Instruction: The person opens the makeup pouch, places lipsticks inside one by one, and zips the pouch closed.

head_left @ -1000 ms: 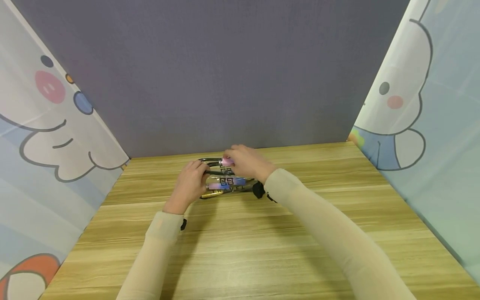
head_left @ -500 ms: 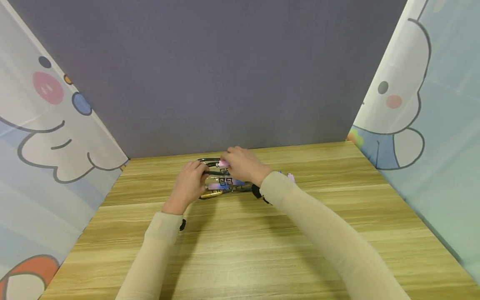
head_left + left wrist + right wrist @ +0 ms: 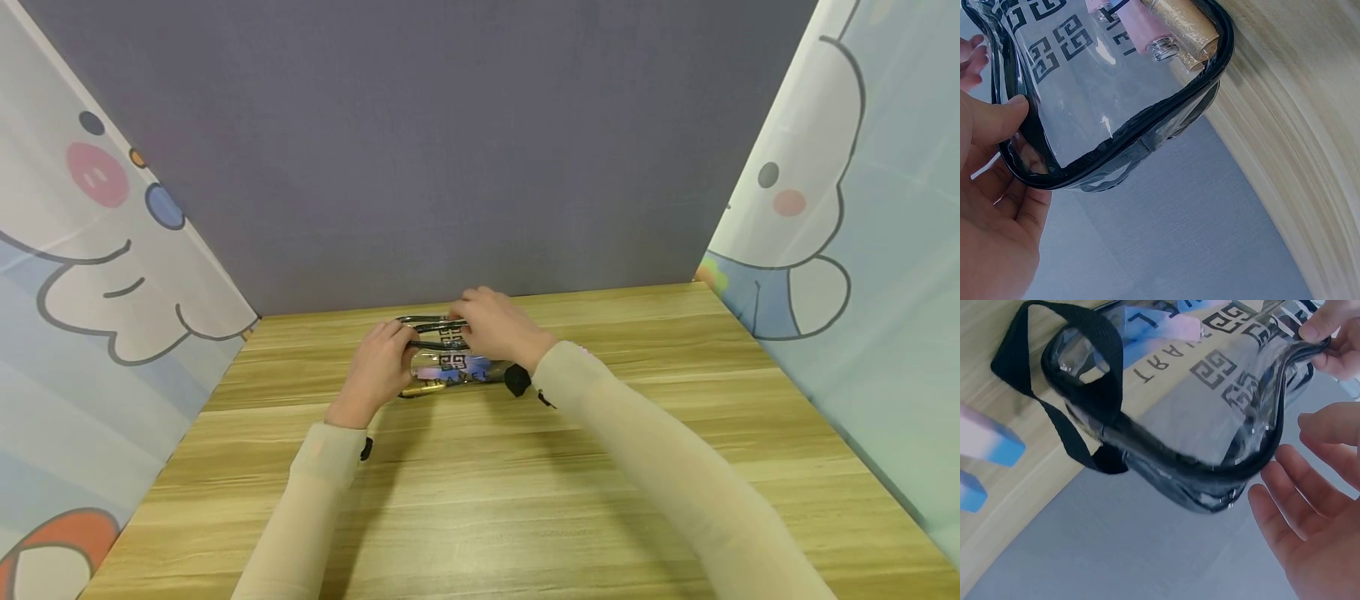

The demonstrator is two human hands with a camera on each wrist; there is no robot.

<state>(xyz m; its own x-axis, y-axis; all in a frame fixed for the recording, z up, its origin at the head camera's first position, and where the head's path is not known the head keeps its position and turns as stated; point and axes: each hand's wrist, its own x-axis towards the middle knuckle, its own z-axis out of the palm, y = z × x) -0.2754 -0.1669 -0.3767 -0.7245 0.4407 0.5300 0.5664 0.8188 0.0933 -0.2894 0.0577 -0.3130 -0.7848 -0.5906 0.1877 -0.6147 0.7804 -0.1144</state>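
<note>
A clear plastic travel bag with black trim and TRAVEL printed on it lies tilted near the back of the table. My left hand pinches its trimmed edge, thumb on the near side and fingers behind. By the bag's opening, my right hand has its fingers loosely bent; in the right wrist view they lie beside the rim, holding nothing visible. Through the plastic show a gold tube, a pink tube with a clear end and a blue-and-pink piece. A black strap loops from one end.
Two pink-and-blue square-ended pieces lie on the wooden table beside the bag, mostly hidden by my right sleeve in the head view. A grey panel rises behind the table. Printed curtains hang at both sides.
The pink piece in my right fingers at the bag's opening is no longer seen there; my right hand has shifted slightly right. My left hand keeps its grip on the edge.
</note>
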